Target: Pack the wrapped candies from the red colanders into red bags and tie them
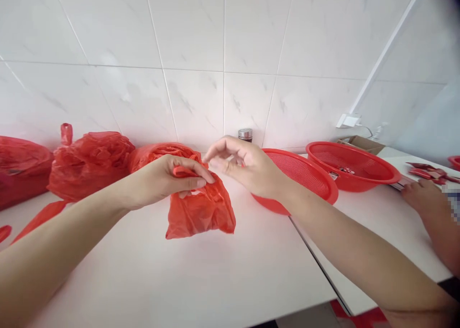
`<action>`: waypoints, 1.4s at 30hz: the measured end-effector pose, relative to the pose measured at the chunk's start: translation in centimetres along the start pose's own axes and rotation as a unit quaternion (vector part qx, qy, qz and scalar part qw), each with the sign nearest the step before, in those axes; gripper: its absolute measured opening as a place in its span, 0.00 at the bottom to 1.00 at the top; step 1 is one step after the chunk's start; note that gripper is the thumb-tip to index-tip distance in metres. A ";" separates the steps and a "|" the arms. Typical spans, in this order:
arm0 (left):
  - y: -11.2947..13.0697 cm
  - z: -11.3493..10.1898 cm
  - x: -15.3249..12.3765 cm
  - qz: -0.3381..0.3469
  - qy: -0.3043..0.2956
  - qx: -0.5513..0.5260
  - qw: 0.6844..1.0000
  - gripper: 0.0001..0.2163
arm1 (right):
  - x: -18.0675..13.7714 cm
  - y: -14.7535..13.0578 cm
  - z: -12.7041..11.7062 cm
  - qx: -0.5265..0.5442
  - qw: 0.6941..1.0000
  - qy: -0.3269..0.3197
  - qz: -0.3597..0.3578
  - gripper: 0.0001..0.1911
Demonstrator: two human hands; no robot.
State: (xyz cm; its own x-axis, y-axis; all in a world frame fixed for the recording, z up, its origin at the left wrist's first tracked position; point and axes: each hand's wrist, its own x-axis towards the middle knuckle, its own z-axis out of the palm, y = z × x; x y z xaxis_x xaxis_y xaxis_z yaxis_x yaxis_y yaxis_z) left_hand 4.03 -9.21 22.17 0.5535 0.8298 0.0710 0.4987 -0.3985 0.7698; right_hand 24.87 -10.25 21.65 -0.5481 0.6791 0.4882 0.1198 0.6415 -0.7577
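My left hand (176,177) is closed on the upper part of a small red plastic bag (201,215), thumb and fingers pinching it near the handle. The bag hangs above the white table (187,280), its lower part looking flat and lightly filled or folded; the contents cannot be made out. Just right of the bag's top, my right hand (247,167) is raised with its fingers bent and the thumb apart from them. Nothing shows between those fingers.
Bulging red plastic bags (91,162) line the wall at left. Two red mesh baskets, one near (298,174) and one farther right (354,162), stand at right. A metal-lidded jar (245,135) is behind. Another person's hand (422,196) rests by red packets (427,170).
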 end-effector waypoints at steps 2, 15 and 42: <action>0.0 0.6 0.2 0.017 0.034 0.093 0.995 0.05 | 0.8 2.3 0.3 0.034 0.999 0.023 0.034 0.08; -2.3 2.4 -0.1 0.144 0.087 0.210 0.963 0.13 | -2.0 4.7 0.7 0.146 0.979 -0.068 0.122 0.13; -15.4 12.6 5.8 -0.082 0.149 0.159 0.972 0.11 | -11.5 14.4 8.1 -0.055 0.938 0.161 0.303 0.13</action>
State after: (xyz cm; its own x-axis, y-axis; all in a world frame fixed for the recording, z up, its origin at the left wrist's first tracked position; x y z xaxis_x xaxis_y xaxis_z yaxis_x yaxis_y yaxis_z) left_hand 7.96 -3.13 2.71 0.2554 0.9497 0.1813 0.7716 -0.3132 0.5537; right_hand 26.23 -11.74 1.62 -0.0752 0.9921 0.1008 0.4224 0.1233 -0.8980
